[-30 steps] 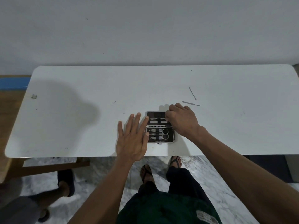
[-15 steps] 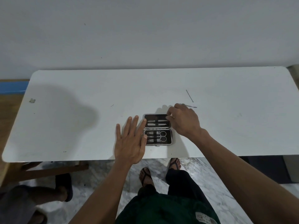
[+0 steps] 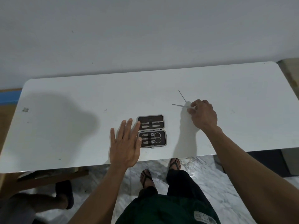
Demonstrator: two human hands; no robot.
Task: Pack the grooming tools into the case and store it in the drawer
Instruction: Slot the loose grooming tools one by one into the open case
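Note:
The grooming case [image 3: 151, 118] lies open near the white table's front edge, its dark lining holding several metal tools, scissors [image 3: 156, 137] among them. My left hand [image 3: 125, 146] rests flat beside the case, fingers spread, with the fingertips touching its left edge. My right hand [image 3: 203, 115] is out to the right of the case. Its thumb and index finger pinch the right end of a flat metal tool [image 3: 178, 105]. A thin needle-like tool [image 3: 182, 95] lies loose just behind it. No drawer is in view.
The white table [image 3: 242, 126] stands against a plain wall. A small scrap [image 3: 25, 109] sits near its left end. Below the front edge are my sandalled feet [image 3: 146, 177], a wooden frame [image 3: 48, 177] and another person's leg [image 3: 40, 201] at the lower left.
My right hand left the case's upper half and moved right and away, closing its fingers on the flat tool's end. The left hand stayed beside the case.

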